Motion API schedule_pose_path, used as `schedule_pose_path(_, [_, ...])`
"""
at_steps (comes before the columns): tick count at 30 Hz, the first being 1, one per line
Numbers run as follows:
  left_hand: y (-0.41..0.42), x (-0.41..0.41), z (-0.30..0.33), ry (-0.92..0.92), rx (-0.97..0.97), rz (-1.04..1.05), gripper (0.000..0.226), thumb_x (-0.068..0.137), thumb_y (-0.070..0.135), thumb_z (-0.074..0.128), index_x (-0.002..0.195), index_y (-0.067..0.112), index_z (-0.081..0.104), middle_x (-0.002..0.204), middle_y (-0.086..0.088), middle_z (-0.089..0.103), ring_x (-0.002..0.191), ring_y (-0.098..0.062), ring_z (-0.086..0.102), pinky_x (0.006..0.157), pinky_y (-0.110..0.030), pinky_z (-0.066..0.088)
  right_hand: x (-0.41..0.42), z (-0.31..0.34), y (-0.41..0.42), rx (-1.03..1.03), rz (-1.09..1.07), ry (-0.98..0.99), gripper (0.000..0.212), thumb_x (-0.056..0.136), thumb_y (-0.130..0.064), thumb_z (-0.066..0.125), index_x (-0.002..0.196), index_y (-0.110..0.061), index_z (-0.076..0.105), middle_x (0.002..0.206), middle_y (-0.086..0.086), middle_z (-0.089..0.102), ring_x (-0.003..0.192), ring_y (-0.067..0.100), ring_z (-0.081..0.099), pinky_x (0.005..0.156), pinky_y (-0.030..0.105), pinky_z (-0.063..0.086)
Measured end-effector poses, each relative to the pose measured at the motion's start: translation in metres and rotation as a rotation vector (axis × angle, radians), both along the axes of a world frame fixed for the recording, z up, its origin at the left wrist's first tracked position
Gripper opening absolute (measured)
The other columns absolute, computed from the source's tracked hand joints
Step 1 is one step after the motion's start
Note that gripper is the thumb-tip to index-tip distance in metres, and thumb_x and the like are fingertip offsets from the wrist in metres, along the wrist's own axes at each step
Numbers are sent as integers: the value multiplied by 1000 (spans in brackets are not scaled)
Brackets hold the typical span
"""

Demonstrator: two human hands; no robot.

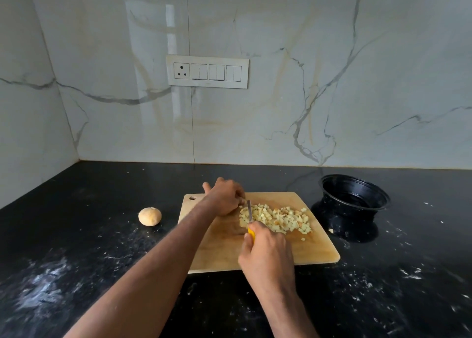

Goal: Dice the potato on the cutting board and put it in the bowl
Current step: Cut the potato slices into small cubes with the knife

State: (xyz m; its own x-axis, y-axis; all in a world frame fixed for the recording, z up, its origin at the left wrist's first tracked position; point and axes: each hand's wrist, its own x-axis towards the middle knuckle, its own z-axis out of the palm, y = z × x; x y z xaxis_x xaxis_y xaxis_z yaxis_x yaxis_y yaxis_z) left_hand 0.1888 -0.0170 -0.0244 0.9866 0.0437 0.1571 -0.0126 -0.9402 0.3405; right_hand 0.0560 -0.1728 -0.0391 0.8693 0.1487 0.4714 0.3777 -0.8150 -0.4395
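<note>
The right hand [265, 251] grasps the knife [249, 211], blade pointing away, dice [277, 219] to its right toward the bowl [355, 193]; left hand [226, 196] curled, contents hidden.

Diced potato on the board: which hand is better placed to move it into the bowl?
Probably the right hand: it holds the knife beside the diced potato, on the side of the black bowl. The left hand sits on the pile's far side.

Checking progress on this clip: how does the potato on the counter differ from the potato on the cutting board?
The potato on the counter is whole and rounded; the potato on the cutting board is cut into small cubes. The whole one lies alone, left of the board; the cubes form a pile beside the knife. Both are pale yellow, and neither is in the bowl.
</note>
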Motion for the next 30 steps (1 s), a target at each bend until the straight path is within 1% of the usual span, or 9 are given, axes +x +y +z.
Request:
schedule_pose_path(4, [-4, -14, 9, -49, 10, 27, 15, 97, 23, 58, 86, 31, 65, 96, 15, 59, 117, -18, 41, 97, -52, 23, -1, 1, -2, 1, 13, -1, 32, 100, -31, 55, 130, -27, 63, 100, -9, 76, 86, 7, 71, 79, 20, 54])
schedule_pose_path(7, [4, -36, 15, -193, -117, 72, 19, 94, 21, 65, 81, 33, 68, 87, 20, 64, 100, -10, 52, 84, -43, 25, -1, 1, -5, 15, 22, -8, 31, 100, -30, 54, 130, -26, 64, 100, -8, 76, 85, 6, 71, 79, 19, 56])
schedule_pose_path(10, [15, -67, 10, -130, -224, -8, 11, 91, 20, 72, 84, 24, 78, 80, 20, 67, 83, 1, 56, 83, -38, 33, -2, 1, -5, 28, 41, -18, 30, 100, -30, 55, 128, -25, 65, 98, -7, 76, 84, 9, 71, 81, 24, 57])
schedule_pose_path(15, [21, -101, 4, -64, -252, 32, 12, 94, 21, 71, 94, 26, 82, 90, 19, 73, 95, -9, 62, 99, -50, 43, -11, -1, -2, 18, 114, -38, 31, 98, -29, 56, 127, -23, 67, 99, -6, 76, 86, 13, 70, 81, 28, 57])
schedule_pose_path(17, [24, -106, 4, -100, -263, 53, 14, 95, 21, 69, 96, 26, 82, 96, 19, 73, 96, -5, 61, 97, -43, 42, -17, -4, -2, 20, 146, -42, 32, 99, -31, 56, 129, -24, 65, 101, -7, 76, 86, 11, 69, 82, 27, 58])
schedule_pose_path(20, [26, -108, 3, -128, -275, 37, 11, 89, 22, 76, 96, 28, 82, 89, 25, 69, 88, 4, 56, 80, -27, 37, -20, -7, 0, -12, 175, -40, 36, 99, -35, 54, 133, -26, 62, 103, -7, 75, 89, 11, 67, 84, 28, 57])
schedule_pose_path(22, [25, -109, 2, -117, -305, 45, 11, 84, 20, 81, 90, 29, 82, 80, 28, 66, 88, 5, 56, 82, -30, 39, -21, -8, 1, -35, 200, -23, 37, 100, -36, 52, 135, -26, 59, 101, -5, 74, 88, 13, 67, 84, 30, 58])
schedule_pose_path(26, [22, -107, 2, -97, -316, 114, 10, 79, 18, 83, 80, 28, 82, 72, 28, 66, 97, -8, 60, 98, -47, 43, -21, -8, 7, -106, 225, -17, 38, 101, -34, 52, 137, -26, 58, 98, -3, 74, 80, 12, 69, 77, 28, 60])
schedule_pose_path(30, [19, -106, 2, -80, -398, 160, 15, 75, 12, 84, 71, 25, 81, 68, 25, 68, 93, -11, 64, 99, -51, 47, -24, -9, 9, -171, 253, -9, 36, 101, -25, 56, 137, -22, 57, 98, -2, 72, 77, 9, 65, 72, 25, 59])
